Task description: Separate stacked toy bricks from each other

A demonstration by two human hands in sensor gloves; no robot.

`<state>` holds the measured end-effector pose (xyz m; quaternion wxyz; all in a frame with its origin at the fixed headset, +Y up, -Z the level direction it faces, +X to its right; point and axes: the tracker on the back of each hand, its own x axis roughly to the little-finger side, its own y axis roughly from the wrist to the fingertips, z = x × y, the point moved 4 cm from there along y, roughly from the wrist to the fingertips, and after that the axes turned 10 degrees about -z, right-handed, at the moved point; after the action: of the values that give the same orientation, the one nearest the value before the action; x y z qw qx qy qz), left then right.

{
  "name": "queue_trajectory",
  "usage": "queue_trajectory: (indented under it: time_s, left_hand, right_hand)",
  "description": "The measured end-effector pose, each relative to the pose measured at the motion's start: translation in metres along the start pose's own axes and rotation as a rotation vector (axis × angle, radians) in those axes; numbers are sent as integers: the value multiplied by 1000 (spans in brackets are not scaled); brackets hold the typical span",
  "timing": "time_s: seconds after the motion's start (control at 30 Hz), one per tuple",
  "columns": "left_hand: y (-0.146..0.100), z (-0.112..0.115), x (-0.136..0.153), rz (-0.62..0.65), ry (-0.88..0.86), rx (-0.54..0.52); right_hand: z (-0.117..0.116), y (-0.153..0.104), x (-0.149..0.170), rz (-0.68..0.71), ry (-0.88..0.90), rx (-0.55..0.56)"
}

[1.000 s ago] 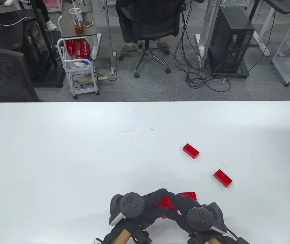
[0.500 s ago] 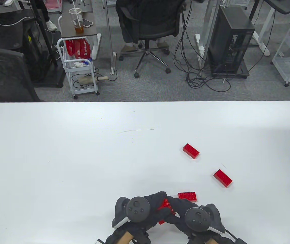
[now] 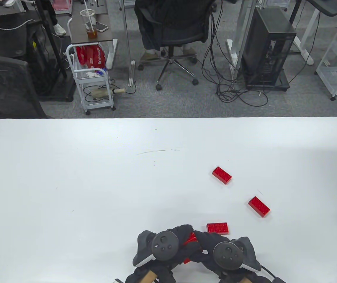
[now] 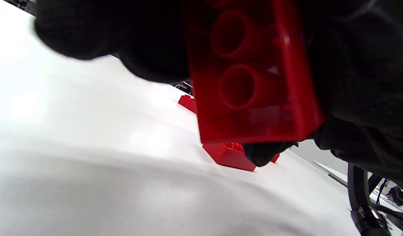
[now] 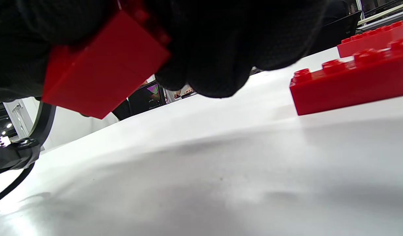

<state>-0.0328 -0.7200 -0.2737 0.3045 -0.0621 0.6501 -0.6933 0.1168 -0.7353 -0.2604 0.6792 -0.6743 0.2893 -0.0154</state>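
Both hands sit close to the counter's near edge at about 6 o'clock. The left hand and right hand meet with fingers wrapped around the red brick stack, which is held just above the surface. In the left wrist view the stack's hollow underside shows, gloved fingers pressed against its sides; the right wrist view shows its smooth side tilted, gripped from above.

Three loose bricks lie flat on the counter: the nearest brick just beyond the right hand at 1 o'clock, a second brick farther out at 2 o'clock, and a third brick beyond that at 1 o'clock. Wide bare counter stretches from 9 through 12 o'clock.

Compared with a second ago, both hands have drawn slightly back toward the near edge and closed in, so less of the stack shows between the fingers, and the nearest brick now lies fully uncovered.
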Motion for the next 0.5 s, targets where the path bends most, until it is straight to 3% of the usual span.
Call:
queue_trajectory:
  time_s: [0.5]
  left_hand:
    - [0, 4, -3, -6, 33, 52]
  right_hand:
    - [-1, -2, -5, 26, -42, -1]
